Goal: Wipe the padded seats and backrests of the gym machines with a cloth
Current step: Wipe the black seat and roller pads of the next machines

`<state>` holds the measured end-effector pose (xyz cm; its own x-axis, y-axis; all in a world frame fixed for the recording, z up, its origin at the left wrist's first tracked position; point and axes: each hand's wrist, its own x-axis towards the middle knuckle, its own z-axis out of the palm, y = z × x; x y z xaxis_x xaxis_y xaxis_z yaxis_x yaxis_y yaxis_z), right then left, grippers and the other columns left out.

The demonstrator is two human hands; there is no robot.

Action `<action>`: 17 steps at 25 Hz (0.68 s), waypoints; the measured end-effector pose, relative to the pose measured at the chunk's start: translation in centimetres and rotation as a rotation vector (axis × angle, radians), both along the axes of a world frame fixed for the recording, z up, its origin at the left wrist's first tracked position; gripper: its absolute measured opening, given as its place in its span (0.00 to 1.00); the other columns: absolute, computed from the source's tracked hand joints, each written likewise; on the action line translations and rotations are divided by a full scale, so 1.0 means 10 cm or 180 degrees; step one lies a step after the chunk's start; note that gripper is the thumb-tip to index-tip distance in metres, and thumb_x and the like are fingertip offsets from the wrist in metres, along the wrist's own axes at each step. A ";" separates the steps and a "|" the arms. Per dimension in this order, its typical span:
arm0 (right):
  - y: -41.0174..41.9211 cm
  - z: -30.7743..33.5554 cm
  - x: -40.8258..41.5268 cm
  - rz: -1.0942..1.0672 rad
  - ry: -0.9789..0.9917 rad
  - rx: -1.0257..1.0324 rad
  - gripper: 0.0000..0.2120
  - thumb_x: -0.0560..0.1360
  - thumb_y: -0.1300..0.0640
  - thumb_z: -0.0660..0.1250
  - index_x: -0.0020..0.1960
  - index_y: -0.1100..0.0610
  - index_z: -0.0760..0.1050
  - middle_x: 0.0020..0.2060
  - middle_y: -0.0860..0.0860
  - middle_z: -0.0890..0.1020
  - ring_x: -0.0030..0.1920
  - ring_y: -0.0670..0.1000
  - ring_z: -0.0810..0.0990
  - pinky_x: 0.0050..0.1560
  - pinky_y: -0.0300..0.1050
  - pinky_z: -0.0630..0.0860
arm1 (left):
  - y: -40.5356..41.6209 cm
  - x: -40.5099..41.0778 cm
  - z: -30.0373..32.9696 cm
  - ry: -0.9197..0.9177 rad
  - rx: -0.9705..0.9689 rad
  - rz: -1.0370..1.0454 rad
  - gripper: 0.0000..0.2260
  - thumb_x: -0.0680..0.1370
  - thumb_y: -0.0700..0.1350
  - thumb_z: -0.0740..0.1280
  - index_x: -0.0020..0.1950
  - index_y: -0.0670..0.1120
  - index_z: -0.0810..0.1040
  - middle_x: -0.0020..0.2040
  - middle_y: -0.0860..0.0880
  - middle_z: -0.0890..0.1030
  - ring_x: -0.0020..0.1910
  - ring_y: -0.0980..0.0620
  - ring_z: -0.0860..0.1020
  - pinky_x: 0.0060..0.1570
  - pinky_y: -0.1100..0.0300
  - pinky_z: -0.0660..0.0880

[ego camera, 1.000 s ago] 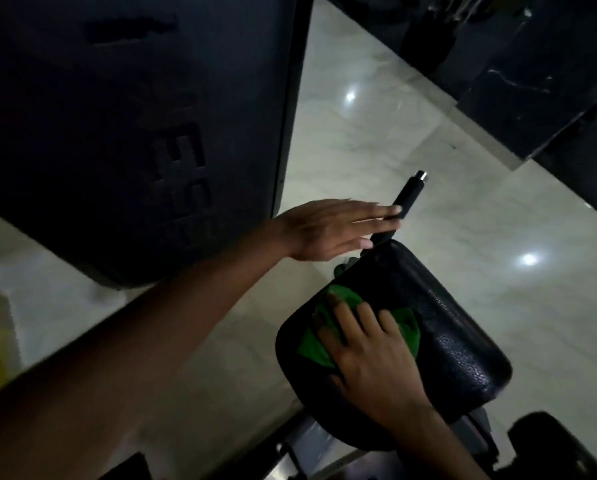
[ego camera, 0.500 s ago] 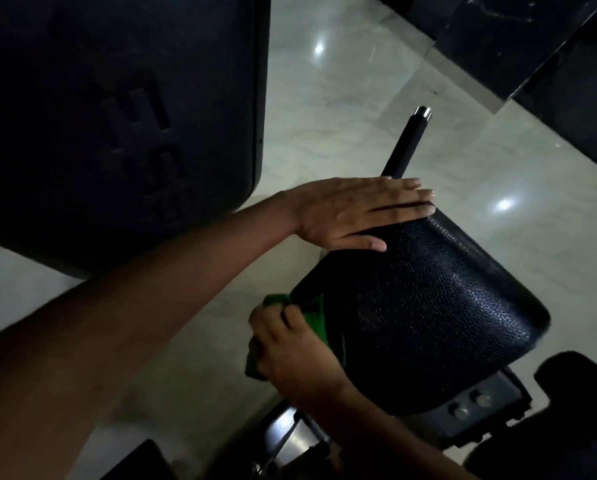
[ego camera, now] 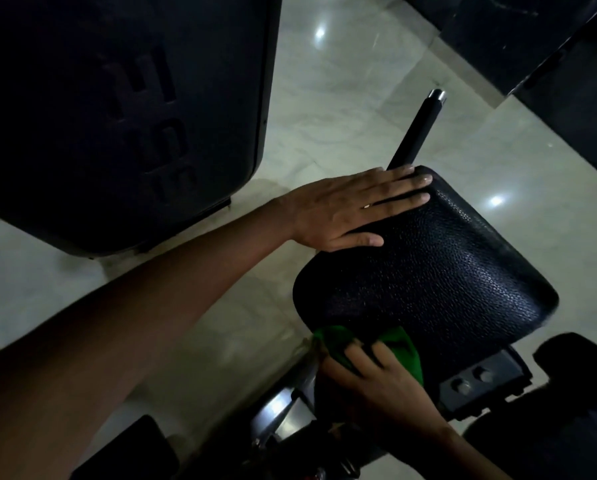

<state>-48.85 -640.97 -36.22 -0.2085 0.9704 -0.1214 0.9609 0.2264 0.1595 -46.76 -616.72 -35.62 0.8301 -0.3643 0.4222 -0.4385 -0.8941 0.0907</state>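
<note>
A black textured padded seat [ego camera: 439,271] fills the centre right of the head view. My left hand [ego camera: 352,206] lies flat with straight fingers on the seat's far left edge. My right hand [ego camera: 383,379] holds a green cloth [ego camera: 404,348] against the seat's near edge, fingers curled into the fabric. Part of the cloth is hidden under that hand.
A black handle bar with a chrome tip [ego camera: 416,129] sticks up beyond the seat. A large dark machine housing [ego camera: 117,116] stands at the left. A metal bracket with bolts [ego camera: 473,379] sits below the seat, another dark pad [ego camera: 574,375] at lower right. Pale marble floor [ego camera: 342,91] surrounds everything.
My right hand has dragged the green cloth from the seat's top down to its left side and round to the near edge. My left hand has settled flat on the seat's far edge.
</note>
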 end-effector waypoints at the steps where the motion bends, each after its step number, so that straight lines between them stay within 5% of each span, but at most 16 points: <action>1: 0.09 -0.01 -0.05 0.0003 -0.0011 0.0057 0.18 0.69 0.51 0.54 0.43 0.50 0.82 0.52 0.48 0.78 0.46 0.55 0.69 0.44 0.48 0.62 | 0.00 0.00 -0.03 0.0036 -0.0002 0.0096 0.27 0.83 0.52 0.55 0.76 0.37 0.56 0.77 0.38 0.55 0.77 0.42 0.51 0.74 0.48 0.54; 6: 0.85 -0.20 -0.29 -0.0037 -0.0637 0.0084 0.20 0.69 0.57 0.51 0.42 0.52 0.82 0.51 0.52 0.79 0.51 0.56 0.67 0.46 0.50 0.62 | -0.03 -0.01 0.00 0.0106 0.0000 0.0174 0.27 0.83 0.51 0.55 0.76 0.37 0.55 0.77 0.38 0.54 0.77 0.42 0.50 0.74 0.48 0.55; 14: 0.21 -0.17 -0.27 0.0270 -0.0818 -0.0745 0.20 0.68 0.53 0.50 0.33 0.49 0.81 0.44 0.47 0.80 0.48 0.54 0.74 0.48 0.51 0.63 | -0.07 -0.09 0.00 0.0122 -0.0072 0.0257 0.26 0.83 0.51 0.55 0.77 0.38 0.55 0.77 0.38 0.54 0.77 0.43 0.50 0.75 0.51 0.53; 17: 0.60 -0.36 -0.52 0.0441 -0.1477 -0.0811 0.18 0.72 0.55 0.54 0.46 0.49 0.83 0.49 0.51 0.81 0.53 0.57 0.73 0.52 0.55 0.65 | -0.09 -0.08 -0.01 0.0089 -0.0073 0.0282 0.26 0.83 0.50 0.54 0.77 0.37 0.54 0.77 0.38 0.53 0.77 0.42 0.49 0.75 0.49 0.54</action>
